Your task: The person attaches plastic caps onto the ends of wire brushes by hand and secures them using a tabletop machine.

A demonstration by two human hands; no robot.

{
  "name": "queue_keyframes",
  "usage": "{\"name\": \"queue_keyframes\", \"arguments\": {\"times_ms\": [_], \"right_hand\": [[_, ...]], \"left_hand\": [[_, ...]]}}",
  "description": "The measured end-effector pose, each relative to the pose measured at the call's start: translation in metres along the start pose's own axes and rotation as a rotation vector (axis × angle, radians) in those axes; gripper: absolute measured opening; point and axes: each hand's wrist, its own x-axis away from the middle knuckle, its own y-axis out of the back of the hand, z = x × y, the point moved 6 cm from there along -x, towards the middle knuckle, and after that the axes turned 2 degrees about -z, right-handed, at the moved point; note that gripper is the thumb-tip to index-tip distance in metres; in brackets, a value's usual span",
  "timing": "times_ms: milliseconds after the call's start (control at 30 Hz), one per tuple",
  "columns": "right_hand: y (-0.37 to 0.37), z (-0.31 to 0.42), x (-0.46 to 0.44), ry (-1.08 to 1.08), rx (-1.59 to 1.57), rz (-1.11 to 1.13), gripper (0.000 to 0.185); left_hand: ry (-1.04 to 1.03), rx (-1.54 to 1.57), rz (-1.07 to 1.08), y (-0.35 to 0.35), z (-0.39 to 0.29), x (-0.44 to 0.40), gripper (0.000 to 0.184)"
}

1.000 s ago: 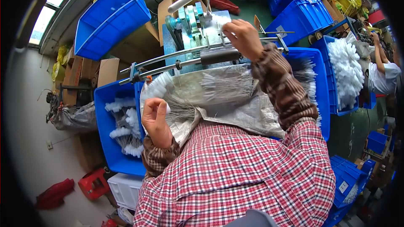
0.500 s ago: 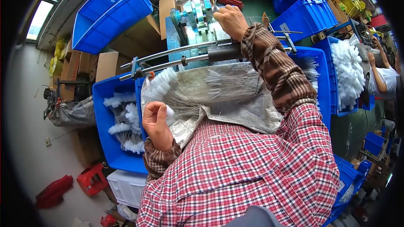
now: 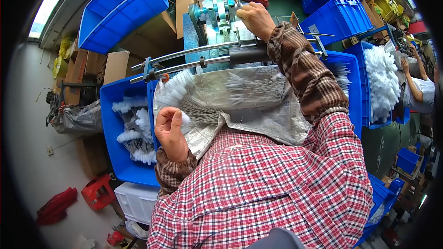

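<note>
My right hand [image 3: 256, 19] is closed at the right side of the small machine [image 3: 220, 16], its fingers pinched near a thin wire; what they grip is too small to name. Over the left end of the grey cloth [image 3: 272, 127], my left hand [image 3: 170, 133] is pinched with the thumb up. Something white shows just behind its fingers, and I cannot tell whether it is held. White-tipped wire brushes [image 3: 177, 90] lie fanned on the cloth beside it. More brushes [image 3: 258, 85] lie at the cloth's middle, below the metal rails [image 3: 214, 60].
A blue bin [image 3: 134, 173] with brushes stands at left, another [image 3: 353, 106] at right. A further bin holds many white brushes [image 3: 382, 83]. Blue crates [image 3: 124, 14] stand behind. A co-worker [image 3: 421, 92] is at the far right. A red stool [image 3: 98, 193] is at lower left.
My right hand has come down from above the machine's right side to the machine and closed more tightly. My left hand has stayed almost where it was. The view has shifted slightly.
</note>
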Motion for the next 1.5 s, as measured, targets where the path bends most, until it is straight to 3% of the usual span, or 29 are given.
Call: {"name": "queue_keyframes", "arguments": {"times_ms": [300, 533, 767, 900, 933, 1167, 1500], "right_hand": [[0.004, -0.002, -0.004, 0.023, -0.020, -0.002, 0.009], [0.001, 0.002, -0.005, 0.055, -0.078, -0.072, 0.008], [0.003, 0.000, -0.001, 0.010, -0.001, 0.022, 0.011], [0.036, 0.008, 0.018, -0.182, 0.158, 0.019, 0.034], [0.035, 0.005, 0.024, -0.252, 0.192, 0.136, 0.051], [0.023, 0.001, 0.036, -0.266, 0.093, 0.185, 0.049], [0.008, 0.027, 0.010, -0.214, 0.031, 0.189, 0.041]], "left_hand": [[-0.155, -0.038, -0.087, 0.017, -0.029, -0.008, 0.005], [-0.172, -0.013, -0.110, 0.024, -0.041, -0.008, 0.006], [-0.179, -0.024, -0.128, 0.027, -0.039, -0.010, 0.006], [-0.180, 0.028, -0.096, 0.019, -0.050, -0.011, 0.006], [-0.188, 0.034, -0.096, 0.021, -0.050, -0.013, 0.006], [-0.267, 0.032, -0.065, 0.012, -0.057, -0.028, 0.007], [-0.201, 0.036, -0.009, -0.017, -0.047, -0.020, 0.007]]}}
